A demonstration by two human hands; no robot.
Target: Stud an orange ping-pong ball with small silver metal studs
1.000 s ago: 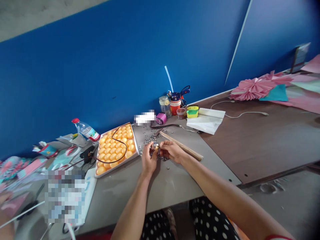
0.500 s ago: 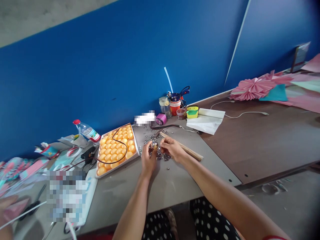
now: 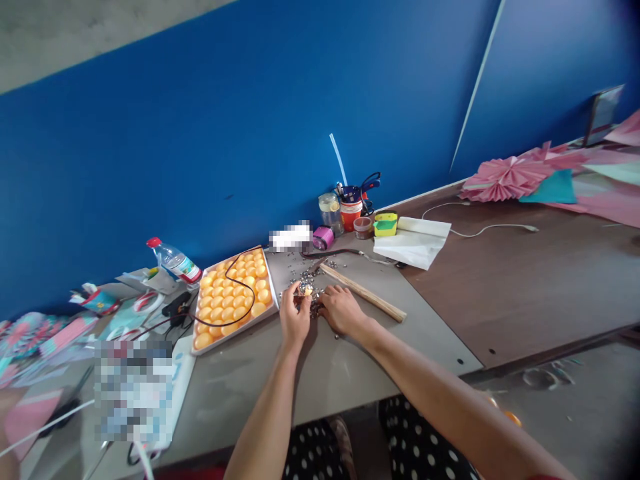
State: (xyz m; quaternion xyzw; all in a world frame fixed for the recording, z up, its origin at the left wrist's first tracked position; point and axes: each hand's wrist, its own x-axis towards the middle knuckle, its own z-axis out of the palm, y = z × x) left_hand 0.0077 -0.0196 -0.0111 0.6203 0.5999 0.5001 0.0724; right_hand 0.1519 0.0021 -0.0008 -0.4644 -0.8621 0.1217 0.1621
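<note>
My left hand (image 3: 295,319) is closed around a small orange-yellow ball (image 3: 308,291), of which only a part shows between thumb and fingers. Beneath and around it lies a scatter of small shiny silver pieces (image 3: 316,280) on the grey table. My right hand (image 3: 343,310) rests low at the right side of these pieces, fingers curled down into them; whatever its fingertips pinch is hidden. Just beyond it lies a wooden-handled tool (image 3: 367,294), its dark head among the pieces, like a hammer. A shallow white tray of orange balls (image 3: 227,301) stands left of my hands.
A black cord crosses the tray. Behind stand a pink roll (image 3: 323,237), an orange cup with tools (image 3: 351,217), a clear jar (image 3: 330,212) and a yellow-green container (image 3: 385,224). White paper (image 3: 415,243) lies right; a bottle (image 3: 176,262) leans at left. A blue wall bounds the back.
My right hand has moved from beside the ball down to the silver pieces, its fingers now pointing into them. My left hand has turned slightly and shows more of the ball.
</note>
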